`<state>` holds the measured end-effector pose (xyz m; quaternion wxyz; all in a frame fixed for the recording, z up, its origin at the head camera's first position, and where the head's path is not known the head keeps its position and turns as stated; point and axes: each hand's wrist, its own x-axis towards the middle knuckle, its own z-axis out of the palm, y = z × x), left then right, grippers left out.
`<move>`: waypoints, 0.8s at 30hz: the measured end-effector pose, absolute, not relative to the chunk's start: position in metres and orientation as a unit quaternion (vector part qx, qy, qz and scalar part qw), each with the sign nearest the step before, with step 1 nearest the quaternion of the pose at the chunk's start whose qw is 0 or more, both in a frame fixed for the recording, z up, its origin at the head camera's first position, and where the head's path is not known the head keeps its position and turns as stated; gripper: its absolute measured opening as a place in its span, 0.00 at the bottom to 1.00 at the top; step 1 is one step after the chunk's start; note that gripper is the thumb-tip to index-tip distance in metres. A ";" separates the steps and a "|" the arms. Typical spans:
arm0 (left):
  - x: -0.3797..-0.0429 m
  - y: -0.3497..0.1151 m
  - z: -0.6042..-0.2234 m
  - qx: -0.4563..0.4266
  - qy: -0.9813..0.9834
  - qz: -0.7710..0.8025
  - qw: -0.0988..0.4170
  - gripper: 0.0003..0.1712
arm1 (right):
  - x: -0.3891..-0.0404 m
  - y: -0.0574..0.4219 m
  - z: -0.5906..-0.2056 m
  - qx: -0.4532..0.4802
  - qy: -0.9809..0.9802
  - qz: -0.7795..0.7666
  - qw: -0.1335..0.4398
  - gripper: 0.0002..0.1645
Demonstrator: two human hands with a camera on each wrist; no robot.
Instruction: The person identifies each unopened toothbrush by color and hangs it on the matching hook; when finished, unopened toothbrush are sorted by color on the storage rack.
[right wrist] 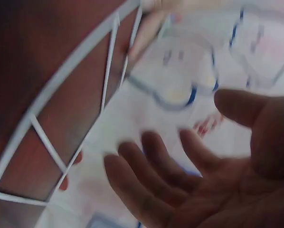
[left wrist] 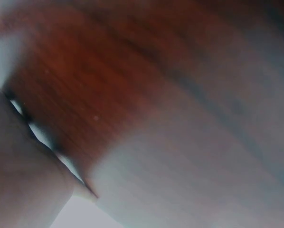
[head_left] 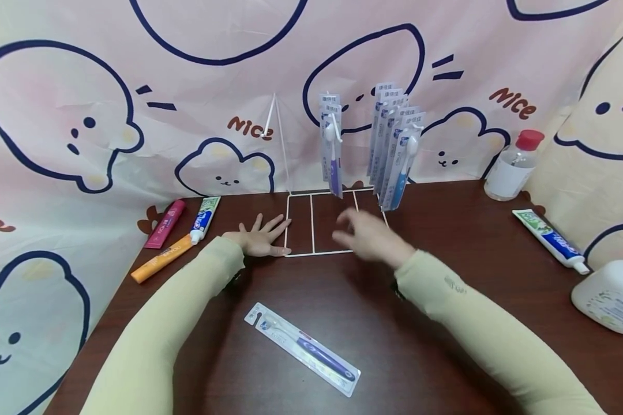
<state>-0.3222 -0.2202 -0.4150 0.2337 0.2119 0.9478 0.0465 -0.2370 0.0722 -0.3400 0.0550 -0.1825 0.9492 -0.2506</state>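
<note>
A white wire rack (head_left: pixel 312 227) stands on the table against the backdrop. Its left corner lies beside my left hand (head_left: pixel 262 237), which is spread flat on the table with the fingertips at the frame. Over the rack's base hovers my right hand (head_left: pixel 368 233); the right wrist view shows its fingers loosely bent with nothing held. Packaged purple toothbrushes (head_left: pixel 334 167) hang on one hook, and several packaged blue toothbrushes (head_left: pixel 401 176) hang farther right. Nearer the front lies a single packaged purple toothbrush (head_left: pixel 316 353). The left wrist view is mostly blurred tabletop.
At the left lie a pink tube (head_left: pixel 166 223), an orange tube (head_left: pixel 162 259) and a toothpaste tube (head_left: pixel 205 219). To the right are a red-capped bottle (head_left: pixel 511 173), another toothpaste tube (head_left: pixel 550 239) and a white bottle (head_left: pixel 610 294). A printed cloth (head_left: pixel 213 121) hangs behind.
</note>
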 end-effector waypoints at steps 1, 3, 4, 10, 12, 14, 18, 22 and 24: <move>-0.322 -0.221 -0.415 0.212 0.948 0.046 0.233 0.53 | -0.223 0.068 -0.344 -0.204 0.953 -0.219 0.058 0.27; -0.322 -0.222 -0.414 0.212 0.948 0.044 0.233 0.53 | -0.195 0.058 -0.351 -0.244 0.955 -0.154 0.066 0.28; -0.323 -0.223 -0.414 0.212 0.948 0.045 0.233 0.53 | -0.180 0.052 -0.354 -0.264 0.953 -0.129 0.068 0.28; -0.322 -0.222 -0.408 0.211 0.949 0.051 0.228 0.53 | -0.115 0.024 -0.366 -0.359 0.932 -0.037 0.043 0.29; -0.322 -0.222 -0.408 0.210 0.949 0.050 0.229 0.53 | -0.103 0.018 -0.372 -0.380 0.925 -0.013 0.027 0.30; -0.322 -0.222 -0.409 0.208 0.950 0.044 0.230 0.54 | -0.095 0.015 -0.377 -0.393 0.919 0.008 0.013 0.32; -0.321 -0.221 -0.410 0.212 0.949 0.045 0.228 0.54 | -0.091 0.016 -0.384 -0.396 0.918 0.017 0.005 0.32; -0.321 -0.218 -0.411 0.218 0.948 0.047 0.225 0.54 | -0.097 0.023 -0.383 -0.380 0.925 0.003 0.024 0.24; -0.320 -0.218 -0.412 0.219 0.948 0.046 0.225 0.54 | -0.102 0.028 -0.382 -0.371 0.928 -0.005 0.038 0.20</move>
